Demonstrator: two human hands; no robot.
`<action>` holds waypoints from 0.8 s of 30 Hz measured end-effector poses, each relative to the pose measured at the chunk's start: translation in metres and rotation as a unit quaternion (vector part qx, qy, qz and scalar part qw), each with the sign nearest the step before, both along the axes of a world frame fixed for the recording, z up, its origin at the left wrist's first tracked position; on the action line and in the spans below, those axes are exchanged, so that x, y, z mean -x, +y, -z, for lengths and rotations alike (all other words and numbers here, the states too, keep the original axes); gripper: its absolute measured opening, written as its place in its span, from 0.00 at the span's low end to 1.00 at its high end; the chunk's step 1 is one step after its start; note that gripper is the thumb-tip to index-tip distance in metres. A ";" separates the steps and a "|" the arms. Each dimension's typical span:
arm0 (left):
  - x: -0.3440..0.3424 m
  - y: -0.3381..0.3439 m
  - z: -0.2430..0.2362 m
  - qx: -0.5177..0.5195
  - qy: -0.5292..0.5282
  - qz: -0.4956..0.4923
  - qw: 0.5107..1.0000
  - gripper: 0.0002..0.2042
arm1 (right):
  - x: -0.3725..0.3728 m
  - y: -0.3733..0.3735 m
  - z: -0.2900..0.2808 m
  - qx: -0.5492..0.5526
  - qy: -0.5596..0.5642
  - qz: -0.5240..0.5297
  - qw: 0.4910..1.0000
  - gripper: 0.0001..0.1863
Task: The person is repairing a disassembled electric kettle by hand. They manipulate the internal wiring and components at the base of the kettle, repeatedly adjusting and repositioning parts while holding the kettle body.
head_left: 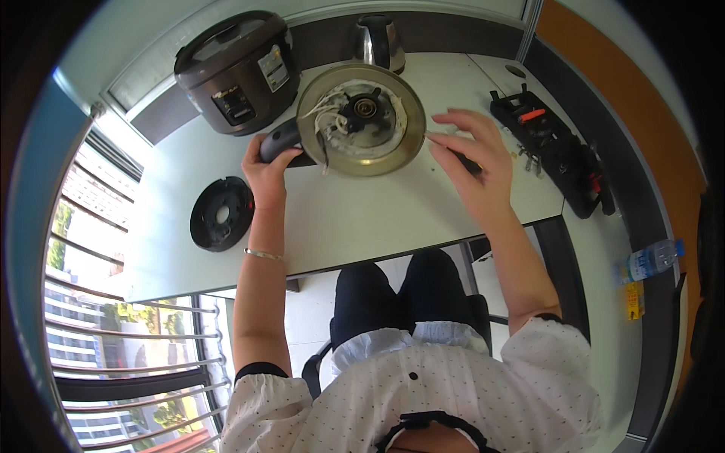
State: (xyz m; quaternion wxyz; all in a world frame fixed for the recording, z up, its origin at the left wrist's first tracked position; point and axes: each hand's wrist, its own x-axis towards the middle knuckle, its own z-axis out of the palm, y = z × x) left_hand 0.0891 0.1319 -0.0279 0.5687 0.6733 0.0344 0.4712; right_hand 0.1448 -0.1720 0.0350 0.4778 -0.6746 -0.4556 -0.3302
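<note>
My left hand (266, 167) grips the dark handle of an upturned metal kettle (414, 113), holding it above the far part of the table. The kettle's underside faces me, showing pale loose wires and a black round connector at its middle. Just right of the kettle's rim, my right hand (477, 155) is raised with thumb and fingers apart. A dark patch shows between its thumb and palm; I cannot make out what it is. A black round plate with a central hole, like a kettle's bottom cover (205, 219), lies on the table left of my left forearm.
A brown rice cooker (260, 90) stands at the back left. Behind the held kettle is another shiny metal kettle (367, 47). An open black tool case (555, 151) with orange-red pieces lies at the right, small bits beside it. A water bottle (655, 260) is farther right.
</note>
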 end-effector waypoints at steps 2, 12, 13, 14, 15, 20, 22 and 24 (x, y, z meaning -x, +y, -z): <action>0.000 0.002 0.003 0.003 -0.019 0.035 0.999 0.16 | -0.017 0.009 -0.006 0.003 -0.006 -0.008 1.000 0.08; 0.000 0.010 0.020 0.061 -0.090 0.077 0.991 0.26 | -0.060 0.043 -0.010 0.026 -0.058 -0.070 0.996 0.06; 0.000 0.011 0.021 0.054 -0.092 0.073 0.992 0.27 | -0.063 0.046 -0.009 0.028 -0.057 -0.070 0.996 0.05; 0.001 0.012 0.022 0.046 -0.094 0.070 0.992 0.28 | -0.065 0.048 -0.008 0.030 -0.055 -0.070 0.996 0.05; 0.000 0.012 0.022 0.045 -0.093 0.069 0.992 0.28 | -0.066 0.050 -0.008 0.032 -0.047 -0.077 0.995 0.05; 0.000 0.012 0.023 0.040 -0.084 0.059 0.994 0.30 | -0.068 0.052 -0.012 0.070 -0.020 -0.103 0.992 0.07; 0.001 0.009 0.020 0.052 -0.076 0.064 0.994 0.30 | -0.067 0.051 -0.014 0.089 -0.013 -0.105 0.990 0.07; 0.001 0.007 0.019 0.059 -0.073 0.063 0.994 0.29 | -0.067 0.051 -0.016 0.103 -0.020 -0.099 0.990 0.05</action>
